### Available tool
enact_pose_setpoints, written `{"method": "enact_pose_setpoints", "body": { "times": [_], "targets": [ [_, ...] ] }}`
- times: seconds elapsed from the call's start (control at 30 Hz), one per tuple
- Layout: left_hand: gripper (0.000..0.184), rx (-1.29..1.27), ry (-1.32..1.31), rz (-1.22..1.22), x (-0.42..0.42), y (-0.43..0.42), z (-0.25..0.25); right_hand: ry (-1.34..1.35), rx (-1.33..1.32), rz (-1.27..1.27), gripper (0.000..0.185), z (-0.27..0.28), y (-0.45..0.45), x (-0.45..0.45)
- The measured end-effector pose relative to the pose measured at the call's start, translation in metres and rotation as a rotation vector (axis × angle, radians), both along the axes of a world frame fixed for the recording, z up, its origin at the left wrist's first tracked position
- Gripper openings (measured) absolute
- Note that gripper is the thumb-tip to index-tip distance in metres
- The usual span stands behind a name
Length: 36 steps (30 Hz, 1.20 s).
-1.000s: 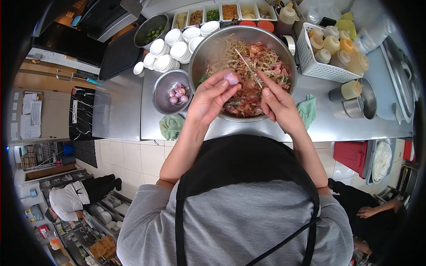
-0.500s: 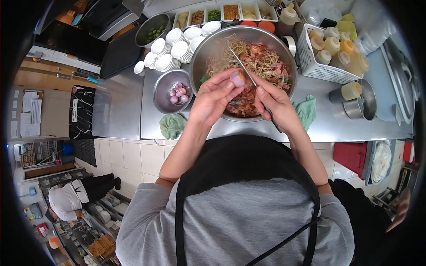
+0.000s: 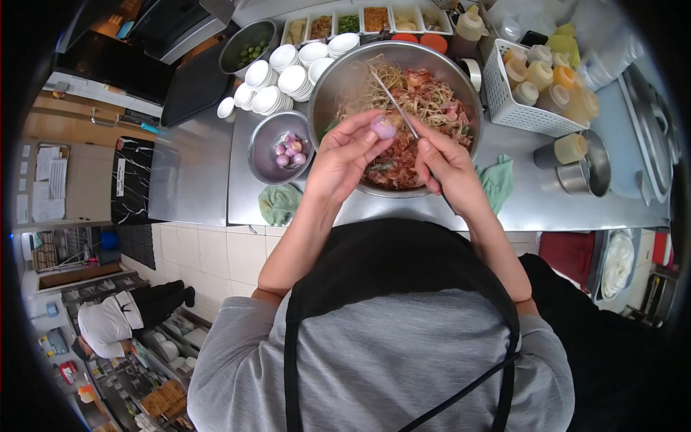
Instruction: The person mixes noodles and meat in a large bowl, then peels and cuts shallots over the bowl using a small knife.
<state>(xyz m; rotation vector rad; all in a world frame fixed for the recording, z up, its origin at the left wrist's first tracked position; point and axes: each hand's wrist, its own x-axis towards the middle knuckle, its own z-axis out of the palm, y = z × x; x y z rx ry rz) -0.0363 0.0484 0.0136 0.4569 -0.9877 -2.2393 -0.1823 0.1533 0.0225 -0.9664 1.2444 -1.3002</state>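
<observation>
A person in a grey short-sleeved top [image 3: 403, 345] and a black apron [image 3: 389, 263] stands at a shiny steel worktop [image 3: 191, 176], arms reaching over a wide, round stainless-steel bowl [image 3: 324, 90]. The left hand [image 3: 347, 155] is clamped on a round, pale-purple shallot [image 3: 384, 127], pinched between thumb and fingers above the middle of the bowl. The right hand [image 3: 448, 162] is closed around the handle of a slim, silvery knife [image 3: 394, 103], its blade pointing toward eleven o'clock, just beside the shallot; whether the two touch, I cannot tell. Tan stringy scraps and reddish-brown pieces [image 3: 425, 83] lie in the bowl below. Around it, a smaller round steel bowl [image 3: 263, 147] of purple shallots [image 3: 290, 153] sits between eight and nine o'clock, stacked white cups [image 3: 292, 81] at ten, a white perforated plastic basket [image 3: 529, 115] of squeeze bottles [image 3: 539, 74] near three. One crumpled green cloth [image 3: 279, 205] lies at eight o'clock, a second green cloth [image 3: 497, 181] at four.
</observation>
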Motion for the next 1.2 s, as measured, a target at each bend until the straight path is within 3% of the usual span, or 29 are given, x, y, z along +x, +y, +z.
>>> {"method": "enact_pose_setpoints", "body": {
  "times": [0.2,0.4,0.57,0.9,1.2],
  "targets": [
    [0.037,0.027,-0.011,-0.033,0.001,-0.001,0.002,0.001,-0.024,-0.08,0.038,0.003,0.0,0.002],
    [0.032,-0.047,-0.047,0.041,-0.002,0.001,0.0,-0.027,-0.024,0.01,0.038,0.005,0.001,0.008],
    [0.028,-0.26,-0.14,0.06,0.003,-0.003,-0.011,-0.083,0.056,0.071,0.035,0.0,0.001,0.0],
    [0.026,-0.214,-0.159,0.065,0.001,-0.001,-0.01,-0.012,0.013,0.068,0.037,0.0,0.0,0.003],
    [0.032,-0.085,-0.07,-0.064,0.002,-0.002,0.0,-0.112,0.012,-0.001,0.034,-0.007,0.001,-0.011]
  ]
}}
